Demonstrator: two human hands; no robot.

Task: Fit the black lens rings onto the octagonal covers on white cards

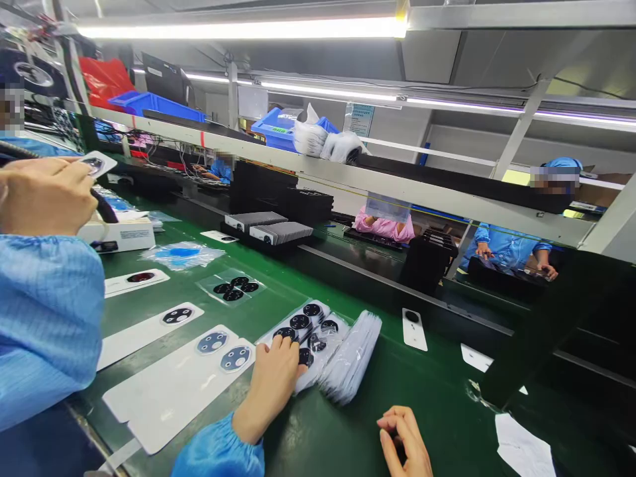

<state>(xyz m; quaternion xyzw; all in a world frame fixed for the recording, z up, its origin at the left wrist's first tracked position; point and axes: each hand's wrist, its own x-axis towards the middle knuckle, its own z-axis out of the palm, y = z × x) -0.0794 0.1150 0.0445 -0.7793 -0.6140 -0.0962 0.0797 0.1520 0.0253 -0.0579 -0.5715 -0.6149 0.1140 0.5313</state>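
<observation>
My left hand (275, 379), in a blue sleeve, has its fingers bent closed over a plastic strip of round black camera lens covers (299, 322); its fingertips hide part of a disc. Beside that strip lies a second strip with lens covers (328, 326), next to a fanned stack of clear plastic strips (354, 358). At the bottom, my right hand (406, 445) hovers over the green table with loosely curled fingers, thumb apart, holding nothing. Left of my left hand lie white phone back panels (171, 387) with round blue-grey camera discs.
A co-worker's blue-sleeved arm (44, 318) at left holds a white panel (99, 163). A bag of black discs (236, 288), a small white panel (414, 329) and a torn white sheet (524, 445) lie on the green table (358, 424). A black post (541, 331) stands right.
</observation>
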